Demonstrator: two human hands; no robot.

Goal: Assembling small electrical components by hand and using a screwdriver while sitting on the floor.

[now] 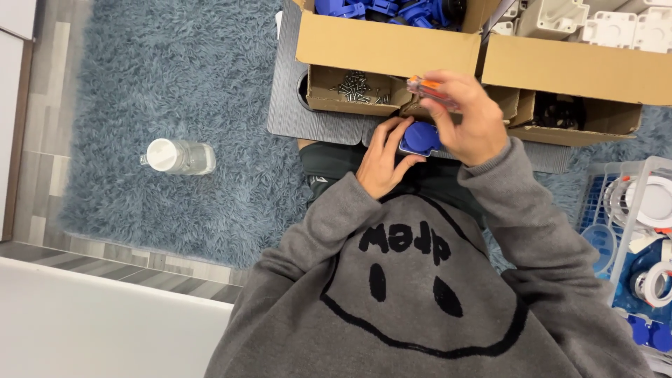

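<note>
- A small blue plastic part [420, 136] sits between the two hands, just above the person's lap and at the near edge of the dark tabletop [308, 119].
- The left hand [383, 159] holds that part from the left: its fingers [392, 133] are spread a little and laid against the part's left side and underside, the thumb under its near edge.
- The right hand [472, 115] is just above and to the right of the part, fingers curled shut round a screwdriver [432, 89] with an orange and clear handle; the handle sticks out to the left of the knuckles, blurred, and its tip is hidden.
- Just beyond the fingertips of both hands lies a shallow brown cardboard tray of small silver screws [358, 87].
- Behind it, farther from the fingers, a larger brown cardboard box [385, 45] holds more blue plastic parts [381, 7].
- To the right of the right hand a second cardboard box [581, 70] carries white plastic housings [609, 24]; below it a low tray [581, 115] holds dark pieces too small to tell.
- Far right of the right sleeve, a white and blue wire basket [633, 210] holds white rings and rolls of tape [654, 283].
- Well to the left of the left hand a clear bottle with a white cap [178, 156] lies on a grey-blue shaggy rug [175, 84].
- The grey sweatshirt [420, 308] bears a black smiling face drawing.
</note>
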